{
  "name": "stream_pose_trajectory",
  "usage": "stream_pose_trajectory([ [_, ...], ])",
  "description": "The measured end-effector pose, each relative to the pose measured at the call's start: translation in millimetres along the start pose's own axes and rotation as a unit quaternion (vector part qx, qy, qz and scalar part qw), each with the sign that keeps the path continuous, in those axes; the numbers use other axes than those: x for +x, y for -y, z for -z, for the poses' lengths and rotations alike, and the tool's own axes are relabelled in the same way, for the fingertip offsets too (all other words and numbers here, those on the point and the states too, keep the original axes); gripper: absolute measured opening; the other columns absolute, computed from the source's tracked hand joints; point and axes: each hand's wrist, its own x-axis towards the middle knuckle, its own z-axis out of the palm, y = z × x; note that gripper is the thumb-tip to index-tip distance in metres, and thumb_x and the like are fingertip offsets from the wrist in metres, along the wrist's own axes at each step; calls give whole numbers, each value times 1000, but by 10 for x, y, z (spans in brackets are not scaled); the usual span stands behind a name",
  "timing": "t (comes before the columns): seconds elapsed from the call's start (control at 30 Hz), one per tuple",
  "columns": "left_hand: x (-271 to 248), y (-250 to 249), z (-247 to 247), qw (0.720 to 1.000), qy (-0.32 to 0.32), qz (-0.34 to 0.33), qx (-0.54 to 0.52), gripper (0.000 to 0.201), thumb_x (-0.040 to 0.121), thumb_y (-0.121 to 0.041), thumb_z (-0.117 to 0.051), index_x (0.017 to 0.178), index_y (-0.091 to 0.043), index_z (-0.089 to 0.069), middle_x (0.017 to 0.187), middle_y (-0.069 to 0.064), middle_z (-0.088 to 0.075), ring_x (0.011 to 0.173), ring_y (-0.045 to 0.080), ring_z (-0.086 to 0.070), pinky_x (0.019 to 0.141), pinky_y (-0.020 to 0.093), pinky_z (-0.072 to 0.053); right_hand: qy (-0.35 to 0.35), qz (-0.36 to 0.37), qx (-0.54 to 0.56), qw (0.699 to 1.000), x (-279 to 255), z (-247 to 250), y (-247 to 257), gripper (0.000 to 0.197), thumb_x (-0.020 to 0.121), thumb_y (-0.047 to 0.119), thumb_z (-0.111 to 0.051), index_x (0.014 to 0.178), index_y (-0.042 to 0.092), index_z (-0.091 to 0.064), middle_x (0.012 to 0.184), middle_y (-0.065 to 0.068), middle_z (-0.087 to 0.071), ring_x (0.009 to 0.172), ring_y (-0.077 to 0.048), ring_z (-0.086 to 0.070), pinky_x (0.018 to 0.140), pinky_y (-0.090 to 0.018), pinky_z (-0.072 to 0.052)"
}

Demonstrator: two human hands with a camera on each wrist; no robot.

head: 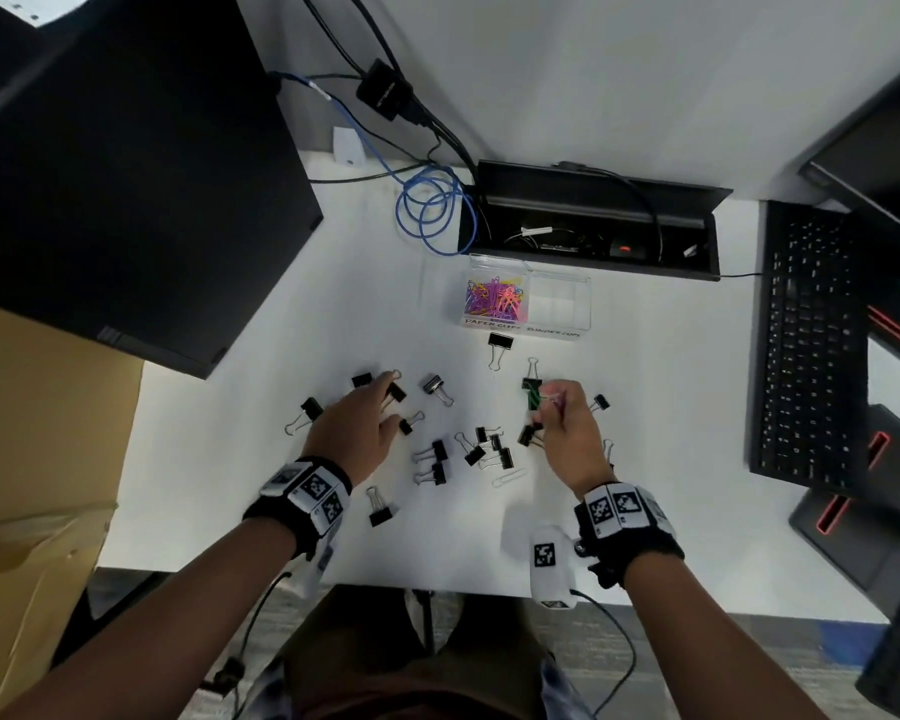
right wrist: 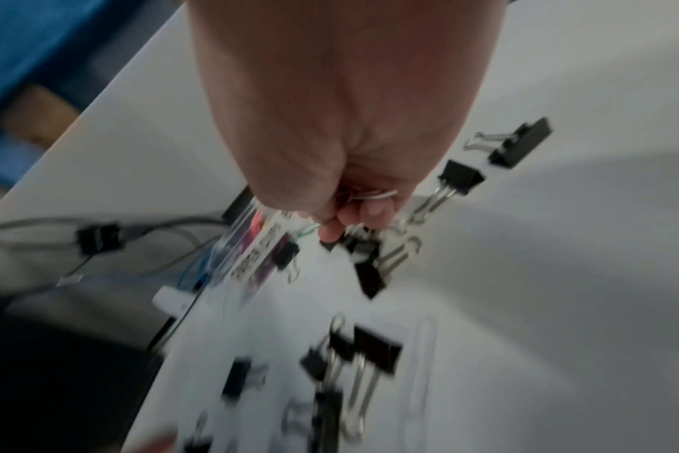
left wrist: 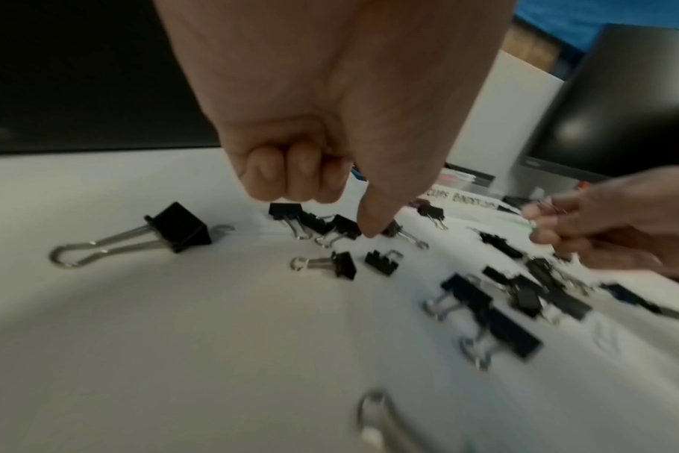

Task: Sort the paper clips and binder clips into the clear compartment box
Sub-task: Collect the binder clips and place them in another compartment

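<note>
The clear compartment box [head: 583, 283] stands at the back of the white desk [head: 204, 485]. Its left cell holds colourful paper clips [head: 494, 301]; the right cell looks empty. Several black binder clips [head: 484, 449] lie scattered in front of it, and one large clip [head: 500, 343] lies just before the box. My right hand [head: 554, 402] is raised and pinches a few paper clips [right wrist: 373, 194], one of them green [head: 533, 400]. My left hand [head: 388, 402] hovers low over binder clips at the left. Its fingers [left wrist: 291, 174] are curled, and its thumb tip is beside a small clip [left wrist: 392, 228]; a grip is not visible. One pale paper clip [head: 508, 478] lies loose.
A black computer tower [head: 126, 174] and a cardboard box [head: 32, 433] are at the left. A keyboard [head: 806, 345] lies at the right. An open cable tray [head: 593, 226] and a coiled blue cable [head: 432, 210] sit behind the box. The desk's front edge [head: 385, 579] is near my wrists.
</note>
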Motion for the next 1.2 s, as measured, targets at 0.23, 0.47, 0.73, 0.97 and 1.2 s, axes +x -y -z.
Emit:
stream_pose_trajectory([
  [0.23,-292,-144,-285,993,66,-61,73,62,97,-41,-42,149,-44,-8,97,3,-55,80,23,-59,65,32,-49,-81,-138,200,967,15,440,-92,29,97,0,-36,98,14,-62,73,1,-56,60,-13,-48,50,-18,-39],
  [0.47,-236,-856,-480,990,38,-103,89,57,96,-31,-38,149,-35,-17,100,2,-57,77,18,-58,61,29,-47,-69,-252,287,922,-95,578,-111,27,84,5,-35,66,16,-51,61,1,-53,48,-11,-43,54,-24,-30],
  [0.73,-274,-1013,-701,985,58,-120,109,50,95,-35,-39,144,-33,-32,112,4,-58,90,25,-63,71,36,-53,-41,-114,-5,993,-163,456,-178,45,91,43,-55,65,8,-42,62,1,-44,59,-15,-39,58,-27,-35],
  [0.97,-501,-622,-514,997,5,-23,73,59,96,-38,-40,150,-24,-21,108,4,-61,84,25,-64,66,35,-53,-1,37,-164,986,-200,359,-247,33,104,31,-37,129,24,-57,114,1,-70,99,-17,-65,84,-24,-49],
  [1.2,-657,-352,-513,995,31,-41,85,58,97,-51,-33,148,-45,-6,108,4,-59,91,23,-63,70,34,-53,100,71,-212,969,-187,169,-203,43,94,31,-56,136,35,-46,101,0,-67,91,-17,-65,80,-35,-55],
])
